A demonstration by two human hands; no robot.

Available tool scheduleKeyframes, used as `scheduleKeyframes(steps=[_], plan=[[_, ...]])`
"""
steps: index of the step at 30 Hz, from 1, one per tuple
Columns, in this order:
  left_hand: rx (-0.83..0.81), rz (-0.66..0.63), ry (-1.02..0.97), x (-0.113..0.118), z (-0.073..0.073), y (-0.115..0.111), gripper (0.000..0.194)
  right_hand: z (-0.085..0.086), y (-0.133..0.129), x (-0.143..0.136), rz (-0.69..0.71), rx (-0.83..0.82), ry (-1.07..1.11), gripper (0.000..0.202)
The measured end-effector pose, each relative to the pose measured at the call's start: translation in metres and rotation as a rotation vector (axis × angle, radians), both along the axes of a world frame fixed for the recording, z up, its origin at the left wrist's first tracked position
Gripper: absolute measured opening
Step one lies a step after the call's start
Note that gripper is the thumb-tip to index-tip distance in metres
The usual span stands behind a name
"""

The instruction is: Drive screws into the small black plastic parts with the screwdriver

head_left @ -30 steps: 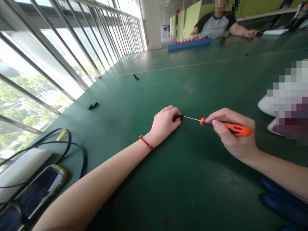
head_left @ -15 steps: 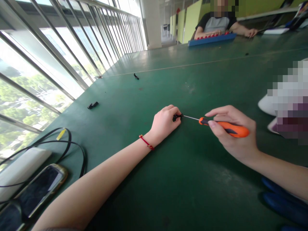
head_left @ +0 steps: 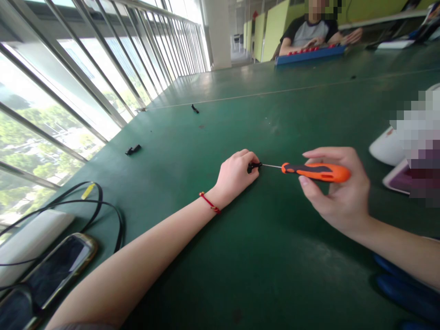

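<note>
My left hand [head_left: 237, 175], with a red cord bracelet [head_left: 209, 203] at the wrist, rests on the green table and pinches a small black part [head_left: 254, 166] between thumb and fingers. My fingers hide much of that part. To the right, my right hand [head_left: 343, 192] holds an orange and black screwdriver [head_left: 316, 172] lying nearly level. Its handle end sits against the palm and the index finger and thumb are spread loosely around the handle. The thin metal shaft points left, its tip at the black part.
Two more black pieces, one near [head_left: 133, 150] and one farther [head_left: 195, 108], lie on the table [head_left: 220, 256]. A phone [head_left: 58, 275], white box [head_left: 41, 233] and black cable [head_left: 120, 224] are at left. Across the table, a person [head_left: 311, 34] sits behind a blue tray [head_left: 309, 56].
My right hand's fingers have spread and its grip has shifted on the handle. The screwdriver has turned and lies more level. My left hand stays put; the far blue tray moved slightly right.
</note>
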State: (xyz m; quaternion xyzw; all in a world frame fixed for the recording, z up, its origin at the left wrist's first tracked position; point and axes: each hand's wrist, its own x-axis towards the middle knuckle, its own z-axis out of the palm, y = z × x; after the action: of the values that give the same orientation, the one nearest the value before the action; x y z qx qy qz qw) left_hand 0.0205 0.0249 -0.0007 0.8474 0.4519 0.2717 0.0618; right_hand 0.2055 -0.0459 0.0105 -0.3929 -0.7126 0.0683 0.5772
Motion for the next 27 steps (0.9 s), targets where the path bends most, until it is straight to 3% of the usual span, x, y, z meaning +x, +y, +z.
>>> scheduleKeyframes(steps=[3,7,9,13,15,20,22,25,27], plan=[[-0.001,-0.002,-0.007,0.0002,0.0002,0.0001,0.013,-0.0003,0.0022,0.0009,0.053,-0.006,0.052,0.047],[0.001,-0.013,-0.010,-0.0003,0.0002,0.0000,0.012,0.0004,-0.0007,0.0023,-0.025,-0.110,-0.109,0.015],[0.002,-0.013,-0.008,-0.0004,0.0002,-0.0003,0.013,-0.0004,-0.0013,0.0022,-0.060,-0.108,-0.115,0.012],[-0.004,-0.004,-0.009,0.0000,0.0005,-0.0012,0.012,-0.0025,0.0030,0.0021,-0.018,0.029,0.043,0.041],[-0.006,-0.002,-0.009,0.0002,0.0006,-0.0012,0.012,-0.0019,0.0041,0.0023,0.035,0.019,0.056,0.049],[-0.001,-0.010,-0.011,0.0000,0.0002,-0.0002,0.013,0.0009,-0.0008,0.0015,-0.068,-0.084,-0.148,0.007],[0.000,-0.010,-0.011,0.0000,0.0001,0.0000,0.013,-0.0002,-0.0005,0.0012,-0.073,-0.040,-0.099,0.014],[0.000,-0.005,-0.008,0.0001,0.0004,-0.0005,0.013,-0.0024,0.0031,0.0017,-0.004,0.030,0.037,0.043],[-0.005,-0.002,-0.007,0.0001,0.0007,-0.0010,0.013,-0.0023,0.0038,0.0021,0.047,-0.006,0.050,0.050]])
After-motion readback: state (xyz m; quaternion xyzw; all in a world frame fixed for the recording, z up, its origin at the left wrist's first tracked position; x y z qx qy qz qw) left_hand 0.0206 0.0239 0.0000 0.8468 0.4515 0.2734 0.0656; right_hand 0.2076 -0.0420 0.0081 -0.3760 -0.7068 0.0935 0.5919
